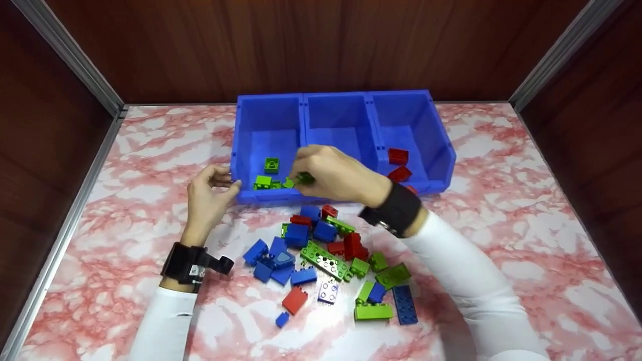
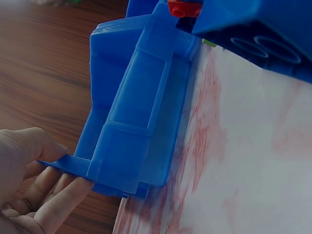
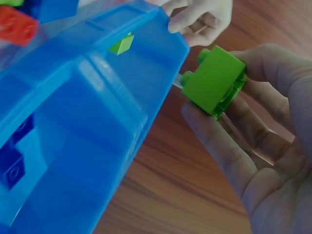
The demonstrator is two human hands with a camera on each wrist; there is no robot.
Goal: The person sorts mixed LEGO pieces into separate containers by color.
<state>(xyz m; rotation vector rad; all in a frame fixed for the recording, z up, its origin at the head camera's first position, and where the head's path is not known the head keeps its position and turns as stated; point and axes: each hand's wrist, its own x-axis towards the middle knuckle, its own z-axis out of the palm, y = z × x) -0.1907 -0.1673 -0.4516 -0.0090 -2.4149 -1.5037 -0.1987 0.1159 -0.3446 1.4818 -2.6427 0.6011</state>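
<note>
My right hand (image 1: pixel 333 173) is over the front of the left compartment of a blue three-part bin (image 1: pixel 303 125). In the right wrist view its thumb and fingers pinch a green toy brick (image 3: pixel 214 80) with the studs facing the bin. My left hand (image 1: pixel 208 193) grips the bin's left front corner, thumb and fingers on either side of the wall (image 2: pixel 73 165) in the left wrist view. Several green bricks (image 1: pixel 271 165) lie in the left compartment and red bricks (image 1: pixel 398 156) in the right one. Dark blue bricks (image 3: pixel 12 168) show inside the middle compartment in the right wrist view.
In front of the bin lies a loose pile of blue, red and green bricks, with a long green plate (image 1: pixel 326 260) in its middle. A white brick (image 1: pixel 328 292) and a dark blue plate (image 1: pixel 405 305) are nearer me. Wooden panels (image 1: pixel 321 50) enclose the marbled table (image 1: pixel 501 200).
</note>
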